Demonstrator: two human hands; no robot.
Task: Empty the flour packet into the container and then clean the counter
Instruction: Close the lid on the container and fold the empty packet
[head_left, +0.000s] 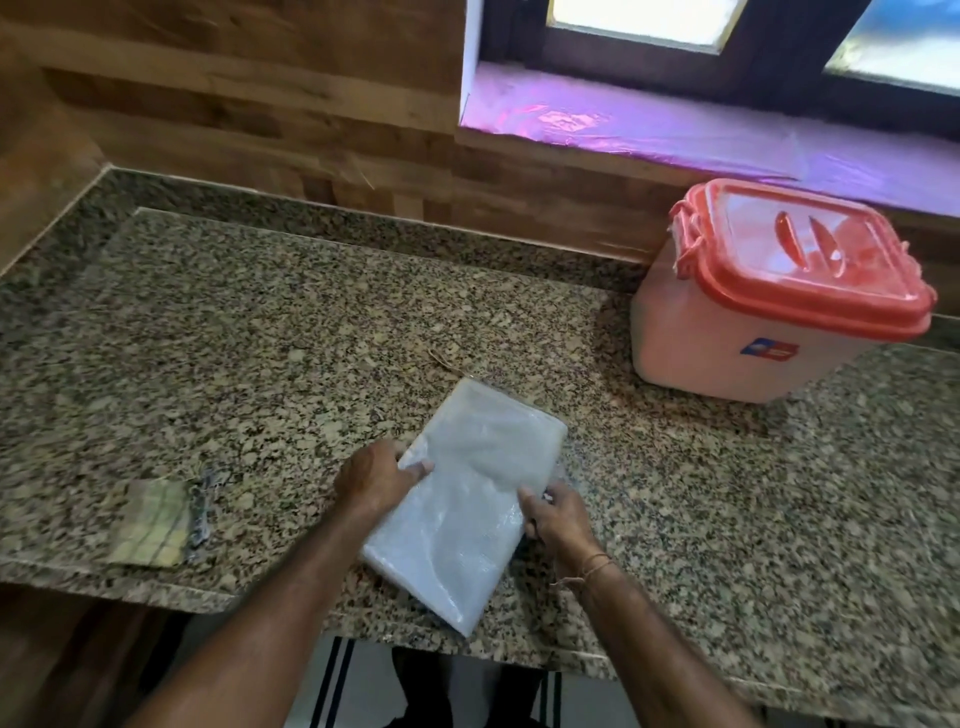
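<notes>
While the flour packet (467, 499) lies flat and seemingly full near the front edge of the counter (311, 322), left grip (374, 480) and right grip (556, 514) clasping its sides, the red-lidded container (753, 332) stands closed well apart, so pouring and wiping both look yet to be done.

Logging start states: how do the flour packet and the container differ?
The flour packet lies flat near the front, held by the left hand and right hand; the container stands upright at the back right, untouched. The flour packet is soft whitish plastic; the container is a rigid pink tub, orange lid on. Both rest on the counter.
</notes>
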